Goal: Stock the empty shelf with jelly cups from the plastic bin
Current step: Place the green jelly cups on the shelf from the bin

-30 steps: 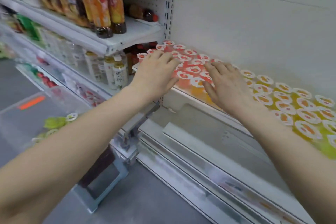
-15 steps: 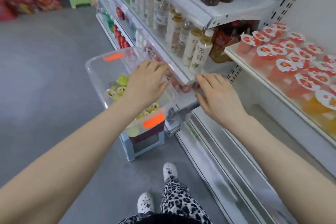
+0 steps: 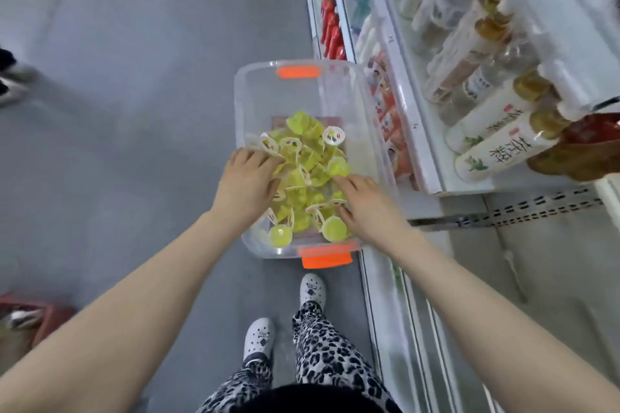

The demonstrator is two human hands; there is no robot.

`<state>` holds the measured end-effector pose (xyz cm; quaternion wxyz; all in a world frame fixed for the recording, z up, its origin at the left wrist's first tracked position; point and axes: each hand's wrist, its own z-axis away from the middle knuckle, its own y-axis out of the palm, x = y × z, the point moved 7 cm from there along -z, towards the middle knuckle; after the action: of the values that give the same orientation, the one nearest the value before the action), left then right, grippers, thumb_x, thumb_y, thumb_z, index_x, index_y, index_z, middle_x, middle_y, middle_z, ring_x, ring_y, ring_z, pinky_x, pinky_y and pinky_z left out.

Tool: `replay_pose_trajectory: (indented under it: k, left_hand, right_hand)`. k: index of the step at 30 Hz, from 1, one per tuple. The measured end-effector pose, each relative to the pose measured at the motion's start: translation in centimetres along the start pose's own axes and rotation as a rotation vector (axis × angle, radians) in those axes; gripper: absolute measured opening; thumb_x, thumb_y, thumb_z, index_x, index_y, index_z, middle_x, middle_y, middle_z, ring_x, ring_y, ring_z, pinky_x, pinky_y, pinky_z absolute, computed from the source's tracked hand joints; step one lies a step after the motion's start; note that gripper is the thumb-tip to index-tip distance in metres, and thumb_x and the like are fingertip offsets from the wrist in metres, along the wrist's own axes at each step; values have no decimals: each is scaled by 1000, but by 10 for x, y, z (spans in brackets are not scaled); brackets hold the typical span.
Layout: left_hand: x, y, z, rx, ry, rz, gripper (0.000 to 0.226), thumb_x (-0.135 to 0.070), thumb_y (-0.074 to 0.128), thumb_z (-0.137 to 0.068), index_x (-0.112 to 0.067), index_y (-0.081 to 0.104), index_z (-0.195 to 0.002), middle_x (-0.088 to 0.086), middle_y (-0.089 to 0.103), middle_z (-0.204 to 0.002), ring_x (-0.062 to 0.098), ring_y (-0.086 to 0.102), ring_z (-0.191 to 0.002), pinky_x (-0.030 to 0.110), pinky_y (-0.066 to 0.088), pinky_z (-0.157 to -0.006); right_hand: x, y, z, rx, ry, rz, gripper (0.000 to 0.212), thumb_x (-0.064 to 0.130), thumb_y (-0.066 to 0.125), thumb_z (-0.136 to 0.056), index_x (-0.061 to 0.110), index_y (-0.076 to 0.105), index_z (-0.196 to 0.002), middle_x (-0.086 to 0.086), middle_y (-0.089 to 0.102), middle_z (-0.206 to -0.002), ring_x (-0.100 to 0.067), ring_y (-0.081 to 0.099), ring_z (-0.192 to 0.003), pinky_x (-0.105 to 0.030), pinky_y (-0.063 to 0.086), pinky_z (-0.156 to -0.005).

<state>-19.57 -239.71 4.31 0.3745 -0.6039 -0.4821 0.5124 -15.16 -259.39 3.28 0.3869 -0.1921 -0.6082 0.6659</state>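
A person's left hand and right hand, fingers loosely spread, reach into the clear plastic bin on the floor, touching yellow-green jelly cups without gripping any; many cups remain unstocked.

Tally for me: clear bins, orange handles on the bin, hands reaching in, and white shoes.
Bin: 1
Orange handles: 2
Hands: 2
White shoes: 2
Total: 7
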Motion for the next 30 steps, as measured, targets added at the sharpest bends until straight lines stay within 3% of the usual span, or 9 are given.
replay_pose_trajectory:
  k: [4, 9, 14, 18, 22, 24, 26, 28, 30]
  left_hand:
    - [13, 12, 10, -19, -71, 37, 30, -11, 57, -79, -13, 71, -105, 4, 65, -98, 28, 56, -99, 48, 34, -107]
    - [13, 15, 8, -9, -99, 53, 31, -1, 60, -78, -13, 72, -104, 4, 65, -99, 28, 57, -101, 53, 34, -109]
    - [14, 15, 7, 0, -107, 60, 39, -10, 42, -80, -16, 72, -104, 2, 64, -98, 26, 57, -103, 51, 35, -109]
    - [13, 14, 6, -1, -102, 31, 42, -13, 37, -81, -17, 72, -104, 0, 64, -97, 25, 57, -104, 48, 30, -114]
    - [4, 16, 0, -4, -14, -148, 36, -3, 55, -75, -14, 71, -106, 4, 64, -91, 31, 59, -98, 49, 22, -118]
    - [-3, 22, -9, 31, 16, -196, 41, 1, 64, -71, -13, 69, -109, 6, 64, -90, 33, 59, -97, 47, 16, -120]
    - [-12, 35, -22, 97, 16, -183, 44, 0, 69, -68, -14, 69, -110, 5, 65, -93, 33, 59, -97, 44, 23, -116]
    - [-18, 52, -38, 211, -45, -138, 47, -6, 76, -69, -16, 66, -114, 4, 64, -102, 30, 58, -98, 39, 42, -99]
    - [-17, 77, -50, 377, -156, -82, 49, -15, 72, -80, -16, 56, -127, 5, 57, -120, 28, 52, -111, 35, 44, -92]
  right_hand:
    - [-9, 52, -46, 263, 85, -59, 56, 35, 55, -94, 10, 39, -141, -15, 53, -134, -34, 51, -120, -39, 45, -92]
    - [-10, 106, -86, 439, 168, -20, 52, 41, 52, -94, 6, 42, -131, -22, 56, -123, -38, 52, -113, -40, 45, -82]
    - [-10, 128, -103, 419, 189, 122, 46, 40, 50, -93, 4, 44, -123, -22, 61, -116, -38, 54, -110, -38, 40, -77]
    - [-13, 124, -105, 419, 238, 6, 51, 41, 54, -89, 4, 45, -123, -20, 63, -114, -39, 56, -109, -38, 42, -81]
    - [-24, 90, -99, 380, 331, -189, 68, 38, 72, -77, 6, 39, -127, -17, 59, -115, -39, 60, -104, -40, 48, -81]
    - [-29, 69, -95, 317, 319, -226, 65, 30, 73, -77, 6, 38, -126, -18, 49, -120, -42, 57, -104, -42, 47, -81]
    - [-34, 49, -91, 252, 261, -200, 57, 24, 72, -79, 7, 39, -122, -17, 45, -120, -41, 57, -100, -39, 45, -77]
    - [-37, 35, -87, 176, 183, -159, 52, 20, 70, -79, 8, 40, -120, -16, 46, -117, -38, 56, -96, -36, 41, -72]
    - [-38, 29, -84, 125, 126, -142, 47, 17, 66, -78, 10, 41, -118, -16, 47, -113, -36, 55, -92, -36, 41, -70]
